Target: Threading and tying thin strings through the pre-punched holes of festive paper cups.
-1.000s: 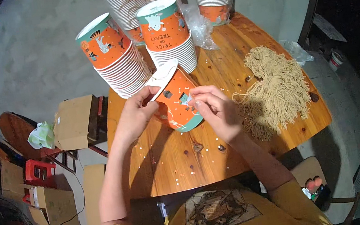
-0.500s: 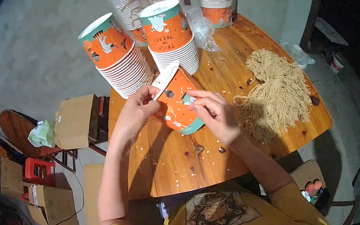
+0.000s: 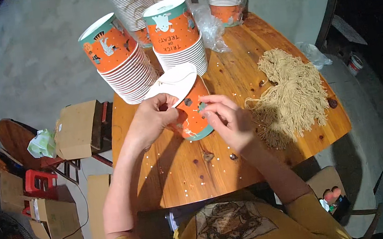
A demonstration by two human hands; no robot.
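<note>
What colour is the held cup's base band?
The band is teal green, on an orange cup; best seen in the head view.

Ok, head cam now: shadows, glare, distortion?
Head view: left and right margins fall to black; near edge of the table curves, maybe partly its own shape; shadows darken the tabletop's left and the lower left of the yarn bundle; glints on crumpled clear plastic; white inside of the held cup very bright.

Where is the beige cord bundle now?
In the head view, the beige cord bundle lies on the wooden table at right, beside the person's right hand.
</note>
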